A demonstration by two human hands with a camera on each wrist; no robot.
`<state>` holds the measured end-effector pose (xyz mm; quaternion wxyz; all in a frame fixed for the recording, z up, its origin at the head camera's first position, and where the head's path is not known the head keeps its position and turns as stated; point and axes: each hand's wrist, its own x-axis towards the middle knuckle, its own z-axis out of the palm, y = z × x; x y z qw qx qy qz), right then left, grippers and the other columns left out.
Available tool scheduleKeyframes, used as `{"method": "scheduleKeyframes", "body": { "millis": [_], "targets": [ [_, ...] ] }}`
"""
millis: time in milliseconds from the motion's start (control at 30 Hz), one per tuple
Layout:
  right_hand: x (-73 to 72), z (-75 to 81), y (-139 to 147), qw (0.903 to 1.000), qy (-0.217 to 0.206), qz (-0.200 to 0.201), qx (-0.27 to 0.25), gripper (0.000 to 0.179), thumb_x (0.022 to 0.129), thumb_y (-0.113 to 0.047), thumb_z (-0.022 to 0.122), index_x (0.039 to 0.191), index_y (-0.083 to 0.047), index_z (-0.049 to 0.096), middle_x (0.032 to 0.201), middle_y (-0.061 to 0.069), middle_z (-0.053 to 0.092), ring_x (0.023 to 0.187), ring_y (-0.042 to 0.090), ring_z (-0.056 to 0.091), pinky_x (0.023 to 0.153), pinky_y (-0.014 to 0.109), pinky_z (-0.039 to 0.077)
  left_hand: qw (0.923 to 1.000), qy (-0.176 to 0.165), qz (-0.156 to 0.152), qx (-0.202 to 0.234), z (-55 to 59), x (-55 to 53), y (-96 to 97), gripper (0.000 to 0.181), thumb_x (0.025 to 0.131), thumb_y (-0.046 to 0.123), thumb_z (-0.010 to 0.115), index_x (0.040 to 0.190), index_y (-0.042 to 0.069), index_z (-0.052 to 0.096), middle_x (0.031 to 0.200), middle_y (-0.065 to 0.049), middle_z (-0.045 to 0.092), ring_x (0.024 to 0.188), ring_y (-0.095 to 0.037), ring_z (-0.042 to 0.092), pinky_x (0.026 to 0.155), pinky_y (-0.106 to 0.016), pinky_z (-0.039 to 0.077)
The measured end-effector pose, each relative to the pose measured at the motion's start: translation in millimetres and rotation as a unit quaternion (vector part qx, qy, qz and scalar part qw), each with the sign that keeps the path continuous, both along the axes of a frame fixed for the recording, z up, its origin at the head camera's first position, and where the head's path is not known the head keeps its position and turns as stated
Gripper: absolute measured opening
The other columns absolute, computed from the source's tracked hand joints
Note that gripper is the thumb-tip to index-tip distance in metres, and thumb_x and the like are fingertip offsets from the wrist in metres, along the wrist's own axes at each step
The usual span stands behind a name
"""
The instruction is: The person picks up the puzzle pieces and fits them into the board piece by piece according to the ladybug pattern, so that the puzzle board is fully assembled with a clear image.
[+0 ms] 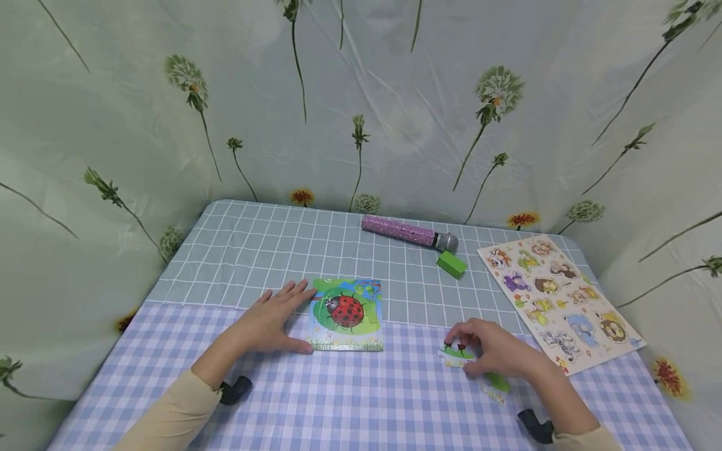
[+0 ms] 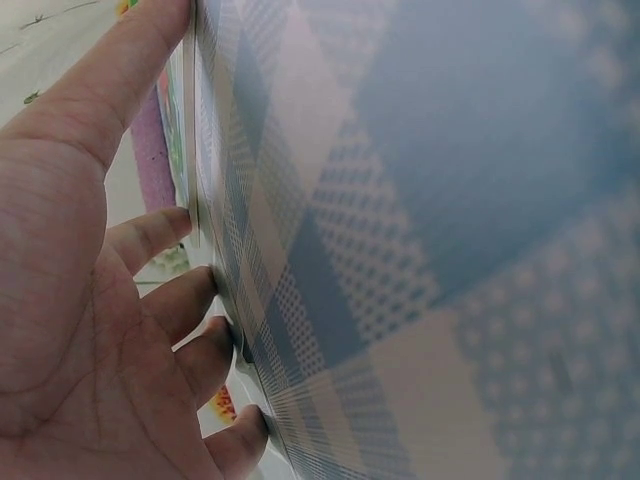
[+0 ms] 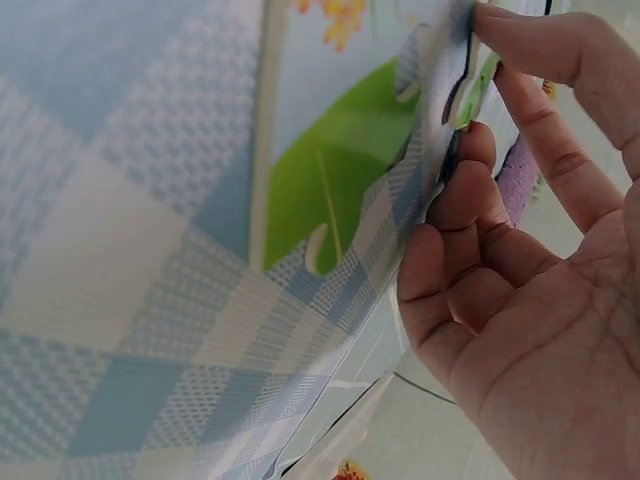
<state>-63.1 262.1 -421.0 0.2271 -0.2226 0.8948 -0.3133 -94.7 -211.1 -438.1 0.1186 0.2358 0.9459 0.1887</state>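
A square ladybug jigsaw puzzle (image 1: 346,319) lies flat on the checked cloth. My left hand (image 1: 273,322) rests at its left edge, fingers spread, with the thumb by the lower left corner and the fingertips near the upper left. The left wrist view shows that palm and the fingertips (image 2: 250,435) down at the table. To the right, my right hand (image 1: 491,347) pinches a puzzle piece (image 1: 455,356) with green and dark red on it between thumb and fingers. Just below that hand lies a second puzzle piece (image 1: 499,385), green with a leaf, partly hidden in the head view.
A wooden animal puzzle board (image 1: 564,300) lies at the right. Behind are a glittery pink microphone (image 1: 406,232) and a green block (image 1: 451,265). A grey grid cloth (image 1: 271,250) covers the table's far half, and a flower-printed curtain (image 1: 395,125) hangs behind it.
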Motion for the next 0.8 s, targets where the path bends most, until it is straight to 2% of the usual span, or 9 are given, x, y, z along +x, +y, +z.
{"method": "scheduleKeyframes", "body": {
  "millis": [100, 400, 567, 800],
  "targets": [
    [-0.6, -1.0, -1.7, 0.9999, 0.009, 0.0, 0.01, 0.047, 0.073, -0.009, 0.088, 0.117, -0.022, 0.074, 0.096, -0.006, 0.062, 0.089, 0.005, 0.051, 0.078, 0.022, 0.044, 1.0, -0.001, 0.001, 0.001, 0.7, 0.9, 0.1, 0.119, 0.074, 0.07, 0.089, 0.167, 0.015, 0.039, 0.176, -0.018, 0.031, 0.163, -0.048, 0.029, 0.123, -0.08, 0.024],
    [-3.9, 1.6, -11.1, 0.9993, 0.037, 0.006, -0.001, 0.044, 0.078, -0.015, 0.089, 0.118, -0.024, 0.074, 0.094, -0.007, 0.062, 0.088, 0.006, 0.052, 0.075, 0.022, 0.044, 1.0, -0.002, 0.002, 0.002, 0.5, 0.6, -0.1, 0.118, 0.075, 0.071, 0.088, 0.168, 0.017, 0.039, 0.177, -0.017, 0.031, 0.163, -0.046, 0.028, 0.124, -0.079, 0.023],
    [-8.9, 5.6, -20.9, 0.9984, 0.056, 0.009, 0.005, 0.045, 0.078, -0.016, 0.089, 0.119, -0.025, 0.075, 0.095, -0.009, 0.062, 0.089, 0.007, 0.053, 0.078, 0.023, 0.046, 1.0, -0.003, 0.004, 0.0, 0.0, 0.5, 0.0, 0.118, 0.075, 0.071, 0.088, 0.168, 0.017, 0.039, 0.177, -0.016, 0.031, 0.164, -0.046, 0.027, 0.125, -0.078, 0.023],
    [-14.9, 9.3, -36.1, 0.998, 0.058, 0.021, -0.012, 0.045, 0.078, -0.014, 0.087, 0.121, -0.022, 0.076, 0.103, -0.011, 0.068, 0.094, 0.009, 0.06, 0.085, 0.025, 0.052, 1.0, -0.004, 0.004, 0.004, -0.2, 0.9, -0.3, 0.118, 0.075, 0.07, 0.089, 0.168, 0.017, 0.039, 0.177, -0.016, 0.031, 0.164, -0.046, 0.027, 0.125, -0.078, 0.022]
  ]
}}
